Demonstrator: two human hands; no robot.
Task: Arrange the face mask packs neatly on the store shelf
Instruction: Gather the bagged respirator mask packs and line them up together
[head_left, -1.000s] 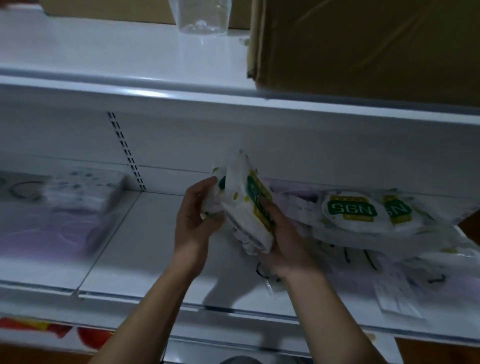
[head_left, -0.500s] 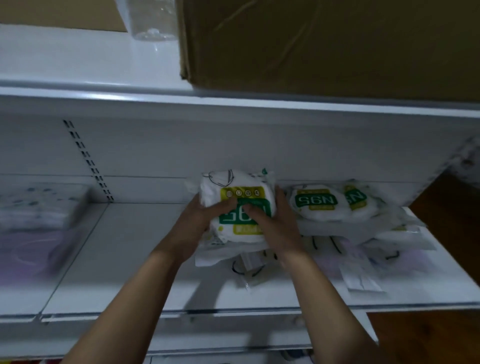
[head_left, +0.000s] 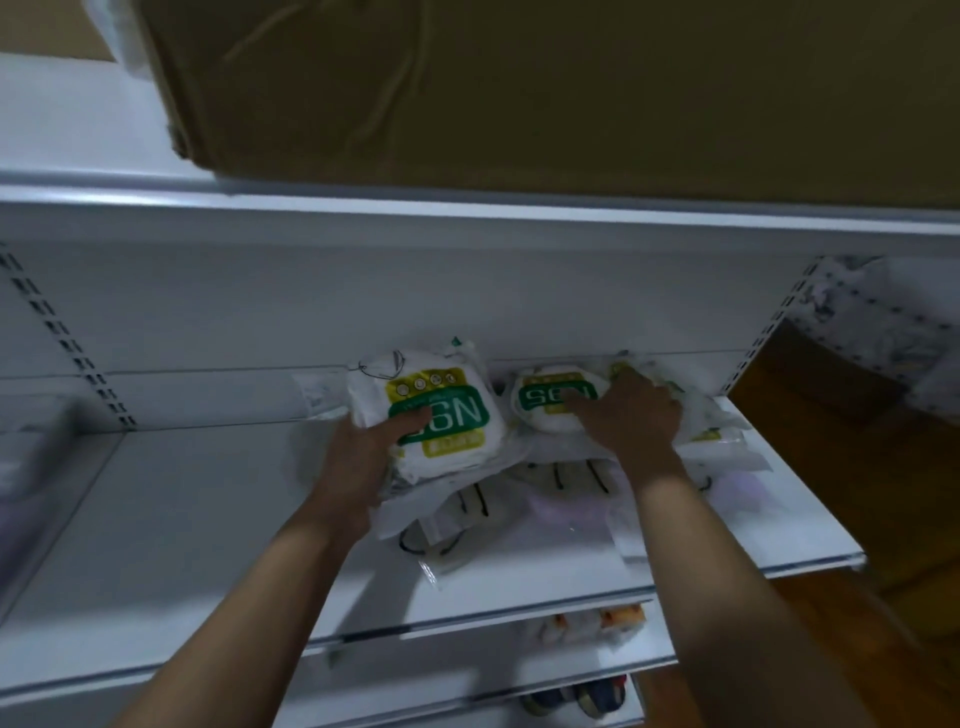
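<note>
Thumb of the left hand curled across the green N95 label on top of the left stack of white face mask packs, gripping it from its left side; the other fingers were hidden beneath. That stack sat tilted toward the camera near the back of the white shelf, right of its middle, its lower edge resting on loose flat packs with black ear loops. Just beside it, the right hand lay palm down on the right pile of N95 packs, fingers fairly straight and spread over it, pressing rather than pinching. A brown cardboard box stood on the shelf above.
</note>
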